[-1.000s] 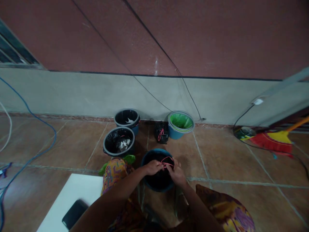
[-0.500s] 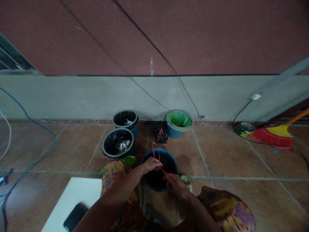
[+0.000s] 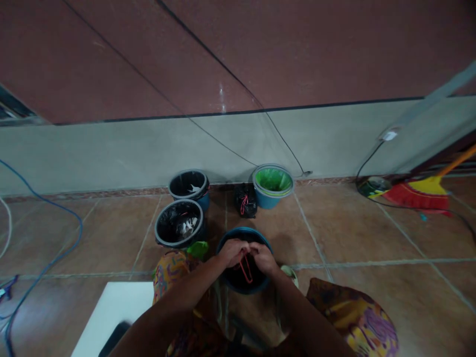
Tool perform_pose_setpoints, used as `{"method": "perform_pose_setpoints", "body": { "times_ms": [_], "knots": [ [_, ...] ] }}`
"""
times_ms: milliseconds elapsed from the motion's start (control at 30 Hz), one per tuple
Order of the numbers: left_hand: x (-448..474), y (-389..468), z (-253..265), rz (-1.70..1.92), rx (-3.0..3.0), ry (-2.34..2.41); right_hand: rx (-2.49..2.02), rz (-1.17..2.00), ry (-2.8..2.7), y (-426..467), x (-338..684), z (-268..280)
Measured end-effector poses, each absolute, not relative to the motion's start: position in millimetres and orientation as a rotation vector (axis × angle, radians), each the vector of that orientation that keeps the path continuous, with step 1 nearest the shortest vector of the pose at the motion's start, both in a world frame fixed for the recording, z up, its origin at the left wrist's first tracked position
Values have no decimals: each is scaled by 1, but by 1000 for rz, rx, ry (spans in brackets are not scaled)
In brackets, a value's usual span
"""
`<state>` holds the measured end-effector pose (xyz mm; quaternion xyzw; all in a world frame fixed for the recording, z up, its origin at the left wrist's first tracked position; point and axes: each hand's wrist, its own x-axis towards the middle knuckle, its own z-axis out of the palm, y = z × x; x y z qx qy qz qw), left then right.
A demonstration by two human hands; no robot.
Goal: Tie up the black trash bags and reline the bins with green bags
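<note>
A red string (image 3: pixel 246 270) hangs in a loop below my two hands, over a round blue bucket (image 3: pixel 244 232) with a dark inside. My left hand (image 3: pixel 234 252) is closed on the string, its fingertips pinched together. My right hand (image 3: pixel 263 257) meets it fingertip to fingertip and is also closed on the string. Behind the bucket, a black plastic bag (image 3: pixel 246 193) tied with red string lies on the floor. What is inside the bucket is too dark to make out.
Two black-lined bins (image 3: pixel 163 208) stand to the left. Blue buckets (image 3: pixel 268 201) with a green lining stand by the wall. A white board (image 3: pixel 119 300) bears a dark phone-like object (image 3: pixel 115 337). At right are a red-yellow broom (image 3: pixel 424 196) and a black cable (image 3: pixel 366 166); a blue hose (image 3: pixel 79 228) lies left.
My hands have come together fingertip to fingertip over the bucket. The red string's loop, which stood up above my left hand, now hangs down below both hands. The view has tilted slightly.
</note>
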<state>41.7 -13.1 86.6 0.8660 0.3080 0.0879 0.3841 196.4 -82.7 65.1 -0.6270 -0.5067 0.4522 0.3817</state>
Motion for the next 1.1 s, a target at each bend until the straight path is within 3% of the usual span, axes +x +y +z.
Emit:
{"method": "perform_pose_setpoints", "body": {
  "times_ms": [367,500,767,867,1100],
  "knots": [
    [41,-35,83,232,2362,935,-1423,1605,-816,-89,192,63],
    [37,-32,81,306,2318,970,-1440,1520,-764,-87,192,64],
    [35,-29,80,297,2241,1158,-1841,1140,-1173,-74,209,83],
    [30,-27,78,321,2189,1223,-1843,1175,-1119,-82,225,91],
    [31,-27,81,311,2074,1234,-1499,1464,-340,-112,245,93]
  ]
}}
